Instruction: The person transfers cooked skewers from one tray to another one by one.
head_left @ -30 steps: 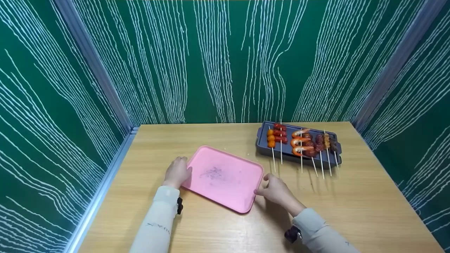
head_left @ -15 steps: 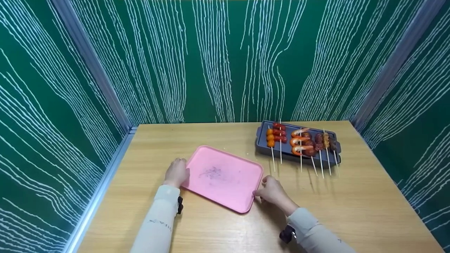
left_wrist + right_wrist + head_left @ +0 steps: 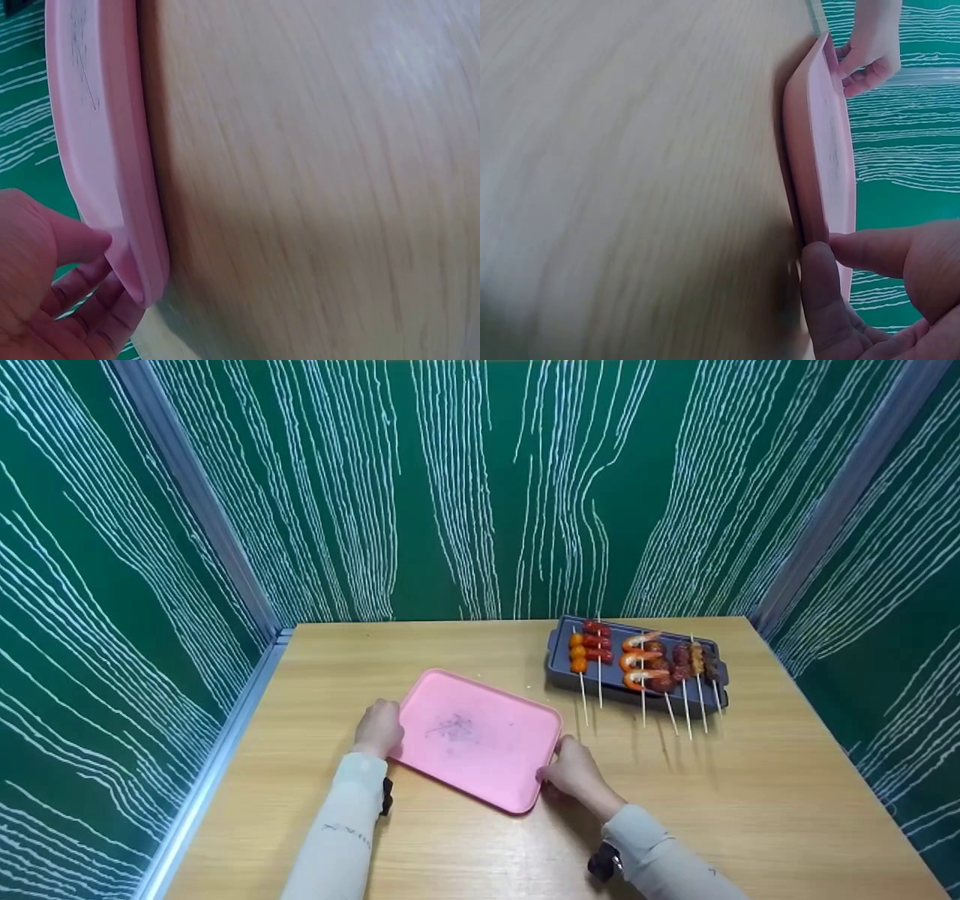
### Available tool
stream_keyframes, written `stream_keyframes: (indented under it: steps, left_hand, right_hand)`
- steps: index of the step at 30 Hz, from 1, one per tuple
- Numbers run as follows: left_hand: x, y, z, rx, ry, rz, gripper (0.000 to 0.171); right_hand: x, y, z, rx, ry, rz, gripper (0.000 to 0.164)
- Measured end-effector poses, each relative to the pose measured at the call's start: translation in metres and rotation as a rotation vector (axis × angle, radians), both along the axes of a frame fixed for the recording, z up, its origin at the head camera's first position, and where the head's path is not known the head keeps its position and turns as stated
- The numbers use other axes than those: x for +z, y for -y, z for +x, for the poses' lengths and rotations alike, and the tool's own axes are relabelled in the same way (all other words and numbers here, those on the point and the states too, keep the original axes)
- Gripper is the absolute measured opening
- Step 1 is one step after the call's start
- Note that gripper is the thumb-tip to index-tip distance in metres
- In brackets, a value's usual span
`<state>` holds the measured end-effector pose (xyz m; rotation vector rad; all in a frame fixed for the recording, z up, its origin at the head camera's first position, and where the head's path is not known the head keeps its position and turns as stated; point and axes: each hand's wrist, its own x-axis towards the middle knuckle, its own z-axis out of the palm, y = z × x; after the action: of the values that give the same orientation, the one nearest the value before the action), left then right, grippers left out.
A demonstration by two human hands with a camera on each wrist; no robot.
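Note:
A pink rectangular tray [image 3: 487, 746] with dark scuff marks lies slantwise on the table in the head view. My left hand [image 3: 379, 727] grips its left end. In the left wrist view the thumb [image 3: 90, 244] lies over the rim, with the fingers outside it. At the opposite end my right hand [image 3: 579, 772] pinches the tray's rim. The right wrist view has that thumb [image 3: 874, 247] inside the rim and the index finger [image 3: 821, 285] against the outer wall.
Behind and to the right stands a dark grey grill pan [image 3: 559, 660] bearing several skewers, among them a shrimp skewer [image 3: 637, 661] and a red sausage skewer [image 3: 598, 643]. Their sticks jut over its front edge. Green walls with white lines enclose the wooden table [image 3: 750, 825].
My right hand has shifted slightly left and closed in on the tray's right rim. The left hand keeps its place at the left end, and the tray has hardly moved.

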<state>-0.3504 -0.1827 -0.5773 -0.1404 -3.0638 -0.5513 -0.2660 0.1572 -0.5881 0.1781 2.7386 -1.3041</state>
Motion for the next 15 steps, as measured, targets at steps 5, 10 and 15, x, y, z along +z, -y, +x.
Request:
stream_keyframes:
  steps: [5, 10, 15]
  left_hand:
    - [-0.005, 0.0027, -0.0039, 0.007, -0.012, 0.005, 0.015]
    - [-0.0083, 0.0074, -0.0032, 0.035, 0.016, 0.091, 0.015]
    - [-0.0052, 0.0067, -0.0009, 0.083, 0.07, 0.171, 0.019]
  right_hand:
    - [0.0007, 0.0023, 0.0022, 0.006, -0.018, 0.0, 0.029]
    - [0.0024, 0.0043, 0.0055, 0.023, -0.028, -0.011, 0.024]
    - [0.0026, 0.0043, 0.0064, 0.028, -0.036, -0.016, 0.024]
